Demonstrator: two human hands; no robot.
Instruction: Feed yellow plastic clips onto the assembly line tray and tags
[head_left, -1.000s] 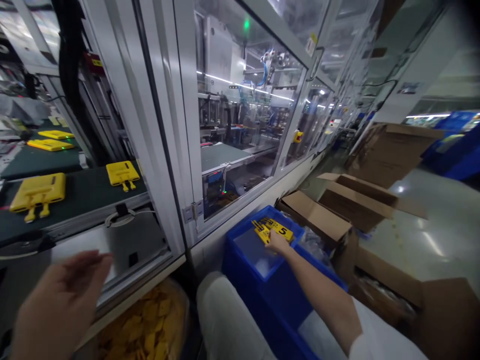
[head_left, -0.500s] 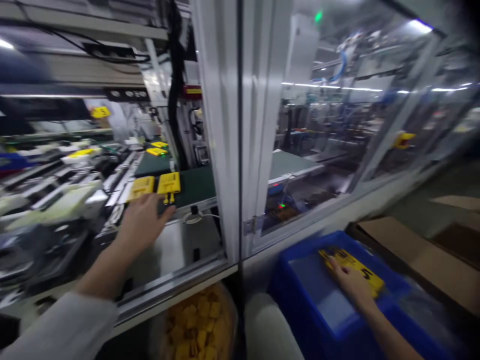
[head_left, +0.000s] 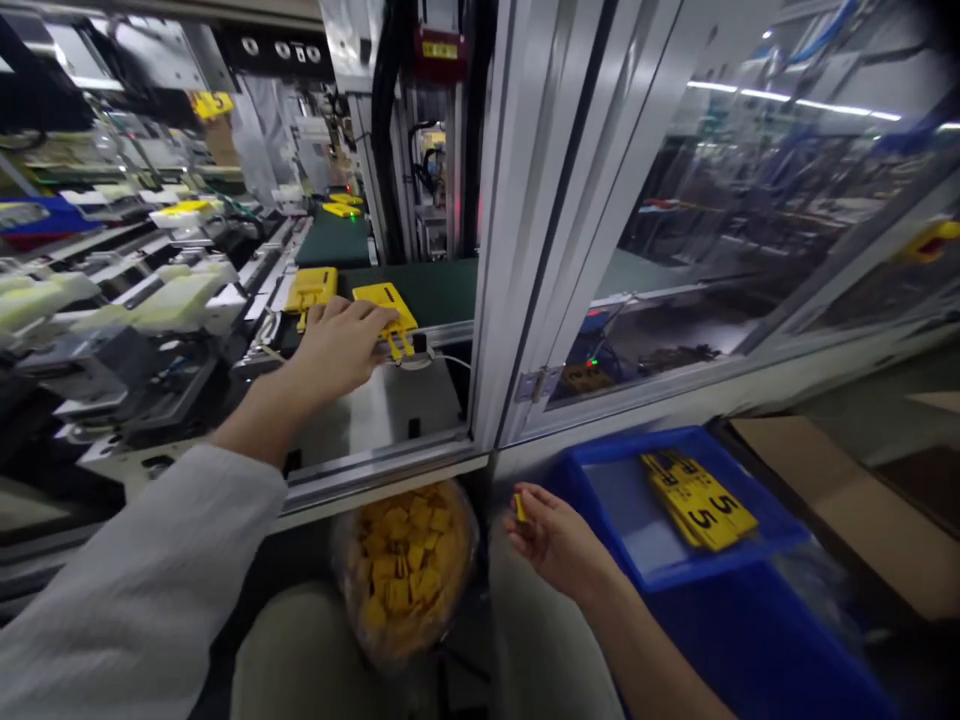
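Observation:
My left hand [head_left: 341, 345] reaches over the front edge of the green belt [head_left: 442, 290], its fingers closed on a yellow tag [head_left: 386, 300] that lies tilted there. Another yellow tag [head_left: 311, 287] is just left of it on the belt. My right hand [head_left: 551, 535] is raised between my knees and the blue tray, fingers pinched round a small yellow piece [head_left: 520, 508]. Yellow tags marked with a 5 [head_left: 709, 505] lie overlapped in the blue tray [head_left: 622, 575] at the right.
A bag-lined bin of yellow pieces [head_left: 405, 560] stands below the bench edge. A metal frame post [head_left: 502, 220] rises right of the belt. Cardboard [head_left: 832, 500] lies beyond the tray, and machine fixtures [head_left: 172, 300] fill the left side.
My right hand has left the tags in the blue tray and moved left, now with a small yellow piece. My left hand has come onto the right-hand tag, which has turned. The view has shifted.

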